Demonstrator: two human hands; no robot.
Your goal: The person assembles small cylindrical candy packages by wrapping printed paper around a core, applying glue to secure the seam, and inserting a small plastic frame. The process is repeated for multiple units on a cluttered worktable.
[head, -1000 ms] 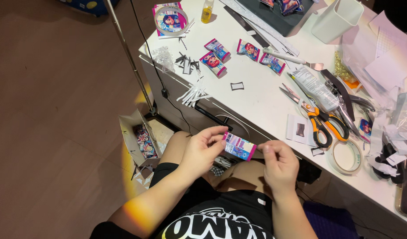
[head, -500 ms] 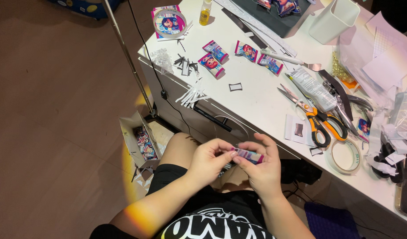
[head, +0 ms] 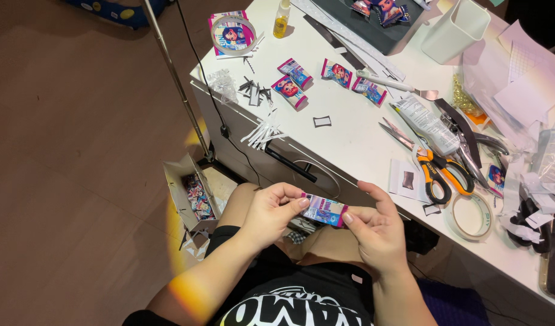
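Note:
Over my lap, both hands hold one small pink and blue printed packet (head: 324, 210). My left hand (head: 270, 212) pinches its left end between thumb and fingers. My right hand (head: 375, 228) grips its right end, index finger stretched out above it. The packet lies roughly level, just below the front edge of the white table (head: 350, 142). Several similar small packets (head: 294, 81) lie on the far left part of the table.
Orange-handled scissors (head: 433, 172), a roll of clear tape (head: 472, 215), paper strips (head: 262, 130) and a white cup (head: 453, 30) lie on the table. A small open box (head: 192, 194) with more packets stands on the brown floor to my left. A metal pole (head: 175, 78) rises beside the table.
The hands closed together over the packet half a second ago, then parted slightly; now the packet shows again between the fingertips, held a little higher.

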